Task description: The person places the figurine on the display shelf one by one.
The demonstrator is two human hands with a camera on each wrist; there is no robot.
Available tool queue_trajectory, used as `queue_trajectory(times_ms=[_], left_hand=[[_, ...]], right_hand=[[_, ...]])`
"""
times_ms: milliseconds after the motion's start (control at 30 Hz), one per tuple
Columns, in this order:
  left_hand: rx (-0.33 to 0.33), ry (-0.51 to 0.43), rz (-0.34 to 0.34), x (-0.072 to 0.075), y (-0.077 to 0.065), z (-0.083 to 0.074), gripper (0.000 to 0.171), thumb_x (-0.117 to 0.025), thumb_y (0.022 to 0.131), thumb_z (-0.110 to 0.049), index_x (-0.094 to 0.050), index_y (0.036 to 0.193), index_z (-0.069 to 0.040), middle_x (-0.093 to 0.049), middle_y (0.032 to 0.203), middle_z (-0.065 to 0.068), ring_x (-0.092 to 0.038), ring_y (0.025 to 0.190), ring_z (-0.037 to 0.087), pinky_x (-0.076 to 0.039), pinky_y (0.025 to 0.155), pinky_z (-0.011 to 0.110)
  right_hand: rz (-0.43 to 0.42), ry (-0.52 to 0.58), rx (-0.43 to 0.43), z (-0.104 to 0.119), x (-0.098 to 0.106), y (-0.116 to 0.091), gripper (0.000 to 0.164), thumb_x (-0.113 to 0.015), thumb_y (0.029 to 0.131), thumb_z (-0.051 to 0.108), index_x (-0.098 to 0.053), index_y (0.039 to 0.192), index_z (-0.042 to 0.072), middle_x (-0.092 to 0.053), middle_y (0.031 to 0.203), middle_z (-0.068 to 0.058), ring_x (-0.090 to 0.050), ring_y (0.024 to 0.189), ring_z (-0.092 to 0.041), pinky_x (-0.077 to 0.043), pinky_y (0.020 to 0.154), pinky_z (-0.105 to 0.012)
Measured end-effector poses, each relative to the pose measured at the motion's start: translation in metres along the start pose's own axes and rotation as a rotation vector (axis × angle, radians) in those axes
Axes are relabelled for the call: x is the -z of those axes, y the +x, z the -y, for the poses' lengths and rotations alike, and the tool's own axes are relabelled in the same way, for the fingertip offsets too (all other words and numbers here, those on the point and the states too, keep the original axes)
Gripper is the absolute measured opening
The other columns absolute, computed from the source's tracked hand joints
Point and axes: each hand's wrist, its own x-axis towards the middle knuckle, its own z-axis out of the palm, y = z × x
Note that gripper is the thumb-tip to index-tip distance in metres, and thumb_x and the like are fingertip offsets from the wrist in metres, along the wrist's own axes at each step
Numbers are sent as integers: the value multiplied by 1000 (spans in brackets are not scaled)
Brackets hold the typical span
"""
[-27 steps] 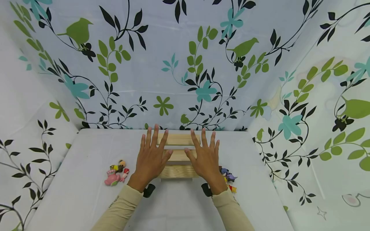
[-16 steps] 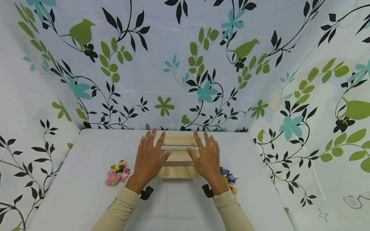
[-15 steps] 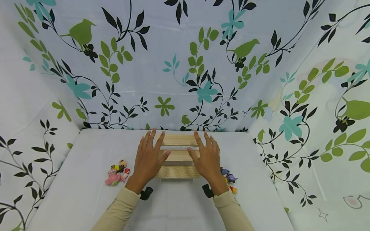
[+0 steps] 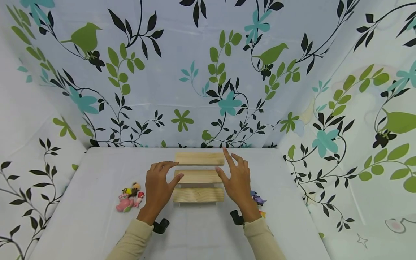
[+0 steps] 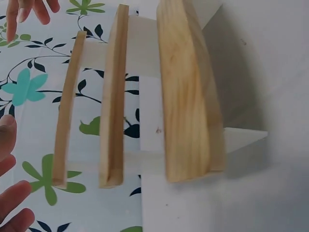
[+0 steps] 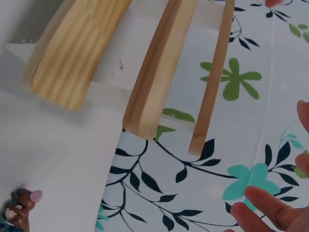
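Observation:
A small three-step stand with pale wooden planks [image 4: 198,195] on white supports [image 5: 244,138] is between my hands. My left hand [image 4: 158,187] is at its left end, fingers bent loosely forward and thumb apart; its index fingertip overlaps the end of the rear plank [image 4: 199,159] in the head view. At the right end my right hand [image 4: 238,184] has its index finger extended and its thumb near the middle plank [image 4: 198,176]. Both wrist views show a gap between the fingers and the planks. Neither hand holds anything.
Several small toy figures, one of them pink [image 4: 125,203], lie left of the stand. More figures, including a purple one [image 4: 259,198], sit by my right wrist, partly hidden. A leaf-patterned cloth [image 4: 146,90] hangs behind the white table [image 4: 107,169].
Both hands have moved outward from over the planks, uncovering their ends. My left hand has drawn back toward me, and its fingers have gone from straight to bent. The stand and toys keep their places.

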Motion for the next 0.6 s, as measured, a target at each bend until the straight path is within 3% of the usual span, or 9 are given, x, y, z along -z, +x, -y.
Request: queue_trajectory(times_ms=[333,600], left_hand=[[78,-68,-15,-15,-21,17,43,-95,79,-23,-81,119,-15,-77,124,11,-62,113,38,-46,92,61],[139,-145,13,-27,-25,30,43,-96,78,-18,-82,119,-12,-76,132,13,-63,117,36,-52,94,57]], right_hand=[[-41,32,-11,-15,3,-7,78,-77,99,38,-36,166,40,-55,150,-21,-53,129,-43,-42,101,-62],[-53,49,-34,-20,5,-11,77,-77,99,36,-38,165,42,-58,144,-19,-53,129,-39,-44,100,-61]])
